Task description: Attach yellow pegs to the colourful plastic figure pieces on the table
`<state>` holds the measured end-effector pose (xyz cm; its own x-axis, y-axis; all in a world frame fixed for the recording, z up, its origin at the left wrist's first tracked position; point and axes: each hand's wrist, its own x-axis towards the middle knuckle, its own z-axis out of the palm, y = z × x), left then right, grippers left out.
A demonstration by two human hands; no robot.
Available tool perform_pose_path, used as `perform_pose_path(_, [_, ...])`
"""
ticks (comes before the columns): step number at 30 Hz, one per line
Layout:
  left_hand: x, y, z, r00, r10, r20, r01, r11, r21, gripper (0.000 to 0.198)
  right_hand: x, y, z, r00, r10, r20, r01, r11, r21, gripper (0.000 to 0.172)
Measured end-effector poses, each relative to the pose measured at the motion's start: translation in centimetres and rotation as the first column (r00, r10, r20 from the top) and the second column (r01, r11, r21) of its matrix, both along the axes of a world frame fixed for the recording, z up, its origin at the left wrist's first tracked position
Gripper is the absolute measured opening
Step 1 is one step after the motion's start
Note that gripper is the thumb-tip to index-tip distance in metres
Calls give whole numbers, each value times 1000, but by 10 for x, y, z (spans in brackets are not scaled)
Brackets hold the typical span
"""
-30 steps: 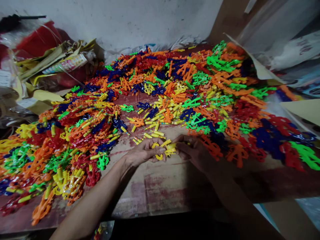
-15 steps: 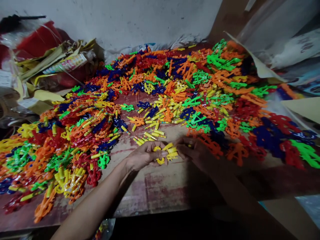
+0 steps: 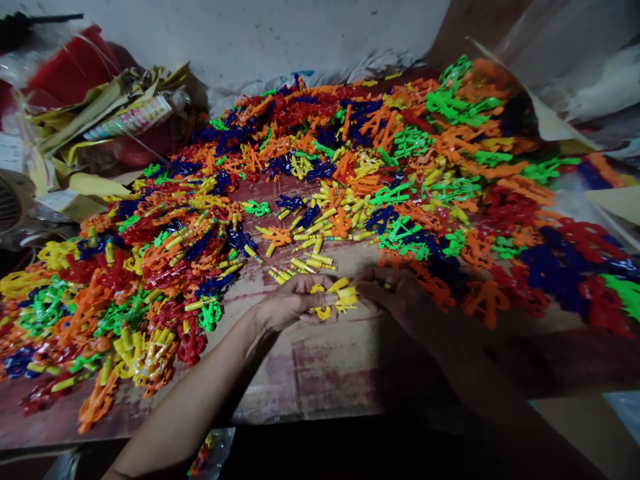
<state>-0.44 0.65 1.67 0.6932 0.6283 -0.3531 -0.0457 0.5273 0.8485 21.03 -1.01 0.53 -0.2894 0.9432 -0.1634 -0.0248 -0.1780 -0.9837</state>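
My left hand (image 3: pixel 293 299) is closed on a yellow plastic piece (image 3: pixel 345 297), its thumb pressed over the piece near the front of the table. Close against the right end of that piece is my right hand (image 3: pixel 393 291), fingers pinched together in shadow. A small yellow spot shows among its fingers, but what they hold cannot be made out. Just beyond the hands lie several short yellow sticks with printed bands, like small crayons (image 3: pixel 315 262). More of these sticks are heaped farther back, beside an orange plastic figure (image 3: pixel 340 217).
Heaps of glossy plastic figures in orange, red, green, blue and yellow cover the left (image 3: pixel 145 267) and right (image 3: pixel 450 167) of the worn table (image 3: pixel 320 373). A red container (image 3: pixel 75 63) and crumpled packaging (image 3: pixel 120 120) stand back left. A pale wall closes the back.
The view has shifted slightly, moving the heaps in the picture. Both hands keep nearly the same hold around the yellow piece, with only slight finger movement.
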Motion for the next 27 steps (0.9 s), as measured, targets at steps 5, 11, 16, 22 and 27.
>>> perform_pose_path(5, [-2,-2,-8,1000,-4,16,4,1000,-24,43,1,0,6,994,-12,109,8,999,31,34])
perform_pose_path(11, [-1,-4,-4,995,-40,90,43,999,-28,42,-9,-10,-5,973,-25,-228,-13,986,-163,32])
perform_pose_path(16, [-1,-3,-1,996,-68,62,69,997,-17,41,-8,-15,-11,961,-45,-272,4,989,-147,29])
perform_pose_path(22, [-1,-1,-9,997,-72,2,73,997,-39,43,1,-10,8,994,1,107,-13,993,114,29])
perform_pose_path(27, [-2,-5,-14,996,-47,-72,46,999,-15,41,4,-10,8,939,-33,343,-59,965,256,26])
